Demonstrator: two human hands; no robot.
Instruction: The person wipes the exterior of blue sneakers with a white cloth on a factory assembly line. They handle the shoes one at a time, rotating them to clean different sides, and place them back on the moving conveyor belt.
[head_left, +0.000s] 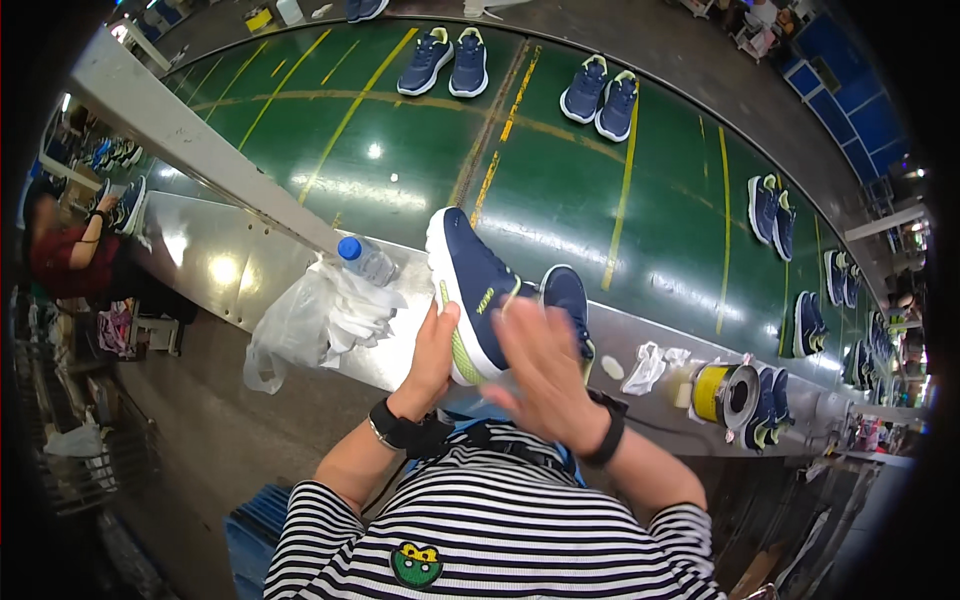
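Observation:
A navy sneaker (470, 262) with a white and lime-green sole stands tilted in front of me, toe pointing up and away. My left hand (434, 350) is closed around its sole near the heel. Over the shoe's collar side is my right hand (545, 365), smeared by motion, its fingers stretched out and apart; whether it touches the sneaker I cannot tell. A second navy sneaker (566, 295) is just behind the right hand, partly hidden by it.
Left of the shoe are a blue-capped bottle (366, 260) and a plastic bag (315, 318) of white material. To the right lie a crumpled wrapper (650, 368) and a yellow tin (712, 393). Shoe pairs (445, 65) stand on the green conveyor belt (400, 150). A co-worker (75, 245) sits far left.

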